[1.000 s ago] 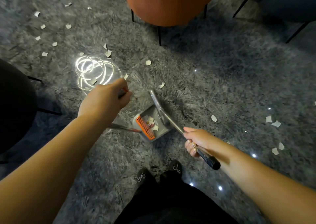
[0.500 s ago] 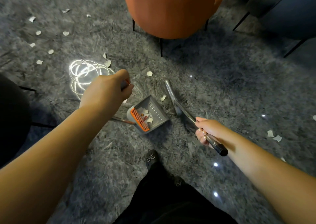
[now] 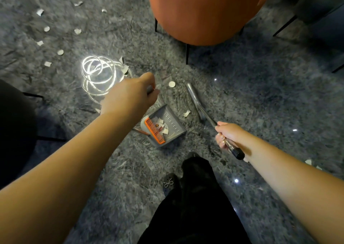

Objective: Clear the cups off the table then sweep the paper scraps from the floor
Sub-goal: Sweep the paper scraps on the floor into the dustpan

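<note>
- Head view: torn white paper scraps (image 3: 161, 124) already lie in the grey plastic dustpan (image 3: 167, 126), at floor centre, mouth facing two o'clock toward the broom.
- Left hand (image 3: 130, 96) grips the dustpan's handle, steadying it.
- Right hand (image 3: 228, 134) wraps the metal broom handle (image 3: 219, 130); grey broom head (image 3: 194, 98) sits at one o'clock, likely ready to drag a loose round scrap (image 3: 172, 84) in.
- Orange chair (image 3: 206, 10) crowds twelve o'clock; open floor toward ten o'clock holds more scraps.

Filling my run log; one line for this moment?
phase: sweeping | left hand: holds dustpan handle | right hand: holds broom | scraps: some in dustpan

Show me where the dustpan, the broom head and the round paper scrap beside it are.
dustpan (image 3: 172, 125): head view, grey ribbed floor.
broom head (image 3: 193, 96): head view, grey top.
round paper scrap (image 3: 172, 84): head view, its centre.
</note>
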### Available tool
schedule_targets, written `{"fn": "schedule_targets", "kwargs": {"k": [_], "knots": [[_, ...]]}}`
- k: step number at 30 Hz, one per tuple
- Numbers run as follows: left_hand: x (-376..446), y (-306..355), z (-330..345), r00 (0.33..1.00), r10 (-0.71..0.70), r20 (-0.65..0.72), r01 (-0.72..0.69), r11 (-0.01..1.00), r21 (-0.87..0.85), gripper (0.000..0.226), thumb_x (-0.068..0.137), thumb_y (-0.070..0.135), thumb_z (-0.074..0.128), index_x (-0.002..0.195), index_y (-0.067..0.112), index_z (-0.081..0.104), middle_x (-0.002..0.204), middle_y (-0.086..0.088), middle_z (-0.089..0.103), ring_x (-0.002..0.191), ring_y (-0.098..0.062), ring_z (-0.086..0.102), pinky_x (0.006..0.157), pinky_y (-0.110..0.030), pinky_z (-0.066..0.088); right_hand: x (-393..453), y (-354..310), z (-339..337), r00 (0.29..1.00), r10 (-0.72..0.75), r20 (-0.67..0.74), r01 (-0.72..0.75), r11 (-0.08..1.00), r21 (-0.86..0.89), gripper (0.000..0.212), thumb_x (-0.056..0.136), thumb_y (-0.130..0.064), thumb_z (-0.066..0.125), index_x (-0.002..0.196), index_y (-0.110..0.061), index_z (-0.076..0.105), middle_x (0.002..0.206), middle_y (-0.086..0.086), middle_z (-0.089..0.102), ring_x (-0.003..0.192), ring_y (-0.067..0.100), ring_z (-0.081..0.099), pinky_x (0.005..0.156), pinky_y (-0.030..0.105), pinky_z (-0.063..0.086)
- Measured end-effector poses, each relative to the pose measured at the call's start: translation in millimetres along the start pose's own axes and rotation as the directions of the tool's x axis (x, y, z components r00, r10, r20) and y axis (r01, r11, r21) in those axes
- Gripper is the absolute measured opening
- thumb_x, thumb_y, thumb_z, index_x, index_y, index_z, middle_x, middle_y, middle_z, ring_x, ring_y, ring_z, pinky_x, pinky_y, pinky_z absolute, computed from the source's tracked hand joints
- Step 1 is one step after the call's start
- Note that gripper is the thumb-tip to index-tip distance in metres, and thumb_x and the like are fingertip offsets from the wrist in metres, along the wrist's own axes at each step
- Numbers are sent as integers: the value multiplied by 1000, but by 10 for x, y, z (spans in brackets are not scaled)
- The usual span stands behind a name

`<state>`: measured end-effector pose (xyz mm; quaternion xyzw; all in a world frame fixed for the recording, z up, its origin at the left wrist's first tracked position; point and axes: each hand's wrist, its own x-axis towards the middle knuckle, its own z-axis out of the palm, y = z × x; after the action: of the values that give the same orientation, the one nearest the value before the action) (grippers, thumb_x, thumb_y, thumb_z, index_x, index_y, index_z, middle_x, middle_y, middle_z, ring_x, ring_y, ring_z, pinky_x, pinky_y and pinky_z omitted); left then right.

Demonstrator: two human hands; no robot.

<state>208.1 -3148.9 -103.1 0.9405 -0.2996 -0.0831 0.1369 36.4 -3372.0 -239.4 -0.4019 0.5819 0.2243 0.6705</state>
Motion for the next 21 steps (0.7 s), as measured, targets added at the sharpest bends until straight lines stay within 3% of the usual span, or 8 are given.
{"fn": "schedule_targets", "kwargs": {"k": [8, 12, 17, 21], "knots": [[321, -65, -29, 999, -39, -3, 39, 998, 47, 23, 91, 44, 56, 92, 22, 54, 72, -8, 59, 61, -32, 53, 50, -34, 46, 185, -256, 330, 989, 103, 106, -95, 992, -82, 52, 103, -13, 27, 145, -42, 19, 37, -2, 34, 27, 8, 31, 33, 13, 29], [373, -98, -32, 997, -73, -16, 74, 997, 36, 22, 90, 46, 58, 92, 24, 55, 70, -6, 58, 60, -30, 50, 49, -28, 36, 7, -298, 434, 963, 185, 194, -155, 975, -161, 46, 105, -15, 26, 147, -32, 21, 38, -1, 34, 26, 7, 31, 32, 11, 28], [317, -49, -43, 996, -90, 3, 90, 995, 54, 22, 91, 46, 56, 93, 24, 53, 74, -3, 61, 63, -32, 56, 52, -34, 48, -252, -401, 395, 944, 187, 272, -173, 982, -73, 45, 104, -16, 32, 145, -35, 31, 50, -1, 33, 28, 4, 31, 28, 11, 27], [171, -59, -84, 996, -88, 25, 88, 996, 26, 22, 92, 42, 58, 95, 21, 55, 72, -3, 61, 64, -32, 57, 55, -38, 51, -350, -458, 323, 933, 202, 298, -159, 974, -161, 50, 102, -10, 36, 146, -34, 29, 43, -1, 35, 27, 4, 31, 28, 11, 27]]}}
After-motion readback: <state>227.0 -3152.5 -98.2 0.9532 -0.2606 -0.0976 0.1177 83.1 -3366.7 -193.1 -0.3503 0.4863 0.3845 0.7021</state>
